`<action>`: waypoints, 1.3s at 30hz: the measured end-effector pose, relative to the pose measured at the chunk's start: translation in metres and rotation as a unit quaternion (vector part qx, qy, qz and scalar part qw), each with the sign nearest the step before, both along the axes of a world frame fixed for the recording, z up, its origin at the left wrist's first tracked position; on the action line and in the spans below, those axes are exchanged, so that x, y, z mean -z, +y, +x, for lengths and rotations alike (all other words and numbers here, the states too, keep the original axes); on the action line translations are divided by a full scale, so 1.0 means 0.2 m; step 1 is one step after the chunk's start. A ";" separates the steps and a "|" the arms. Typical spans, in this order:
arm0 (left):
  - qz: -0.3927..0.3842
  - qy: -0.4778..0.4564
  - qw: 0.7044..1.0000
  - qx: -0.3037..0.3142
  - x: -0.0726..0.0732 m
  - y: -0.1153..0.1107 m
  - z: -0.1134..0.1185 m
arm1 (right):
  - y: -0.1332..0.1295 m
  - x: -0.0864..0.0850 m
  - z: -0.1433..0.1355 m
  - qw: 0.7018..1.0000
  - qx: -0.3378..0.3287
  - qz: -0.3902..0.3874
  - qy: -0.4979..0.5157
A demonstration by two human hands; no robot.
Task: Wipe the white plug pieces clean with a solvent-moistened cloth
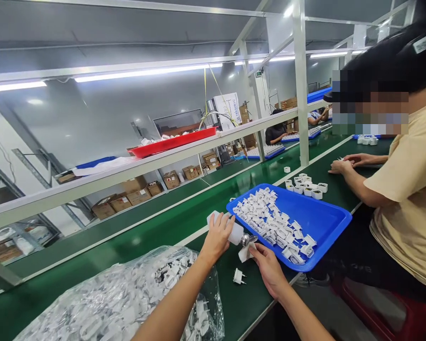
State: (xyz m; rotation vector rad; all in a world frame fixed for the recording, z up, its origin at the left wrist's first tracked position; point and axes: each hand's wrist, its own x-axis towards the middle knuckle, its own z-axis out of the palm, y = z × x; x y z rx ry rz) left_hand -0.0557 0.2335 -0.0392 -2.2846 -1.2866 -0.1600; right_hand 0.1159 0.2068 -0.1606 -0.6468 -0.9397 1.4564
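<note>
Bagged white plug parts (128,298) lie nearest. Left hand (218,237) grips a white bottle (234,232), lying level, nozzle pointing right toward a plug piece (246,253) pinched by right hand (268,267).

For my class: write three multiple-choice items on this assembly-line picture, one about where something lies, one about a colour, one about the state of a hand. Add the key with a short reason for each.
1. Where does the single loose white plug part lie?
A. in the blue tray
B. on the green belt, between the person's two hands
C. on the upper shelf

2. What colour is the tray on the upper shelf?
A. red
B. yellow
C. black

3. What is the left hand doing?
A. resting flat on the belt
B. gripping a white bottle
C. reaching into the plastic bag

Key: 1 B, it lies on the green belt, outside the blue tray. 2 A, its rim shows red. 3 B, the fingers wrap the white bottle, whose metal tip meets the small white piece at the right hand.
</note>
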 end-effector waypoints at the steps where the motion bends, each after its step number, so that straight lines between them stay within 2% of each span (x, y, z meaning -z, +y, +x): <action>1: 0.002 0.000 1.000 0.000 0.00 0.00 0.00 | 0.00 0.01 0.00 1.000 0.003 0.000 -0.008; 7: 0.013 0.003 1.000 0.002 -0.02 -0.03 -0.01 | -0.01 0.00 0.01 1.000 -0.009 0.000 -0.017; 20: 0.018 0.042 0.999 0.010 -0.04 -0.05 -0.02 | -0.05 -0.07 0.03 0.993 -0.061 -0.012 0.099; 39: 0.001 0.084 0.996 0.000 -0.08 -0.07 0.02 | -0.05 -0.09 0.03 0.988 -0.069 -0.039 0.130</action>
